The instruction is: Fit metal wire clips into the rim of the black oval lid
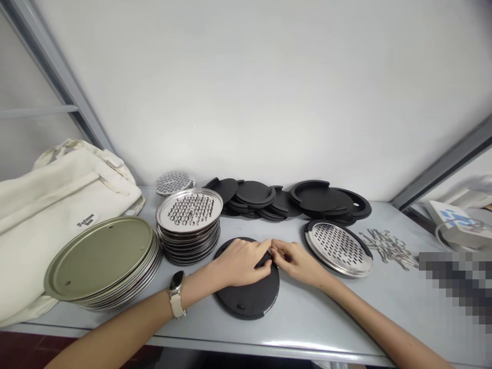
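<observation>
On the grey counter (pixel 300 323) before us lies a flat, round, black disc (pixel 249 294), with a small dark spot near its lower edge. Our left hand (pixel 240 261) grasps its far right rim; our right hand (pixel 294 259) curls its fingers against the same spot, gripping what we cannot tell. The cream bag (pixel 65 179) hides its contents; black edging partly rings a slotted silver plate (pixel 338 246).

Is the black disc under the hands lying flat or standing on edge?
Lying flat: the black disc shows its broad face upward on the table, beneath the left hand.
</observation>
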